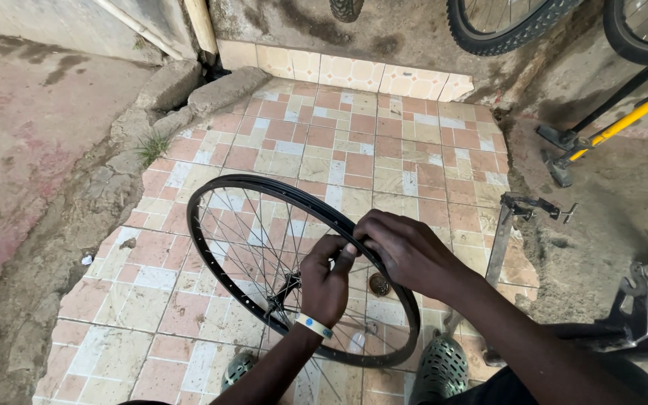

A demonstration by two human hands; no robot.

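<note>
Head view, both hands [369,262] gripping wheel rim [219,196]

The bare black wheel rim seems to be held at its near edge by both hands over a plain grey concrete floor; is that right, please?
Not quite. The head view shows the black wheel rim held by the left hand and right hand, but the floor beneath is patterned tile in reddish and cream squares, not plain grey concrete.
</note>
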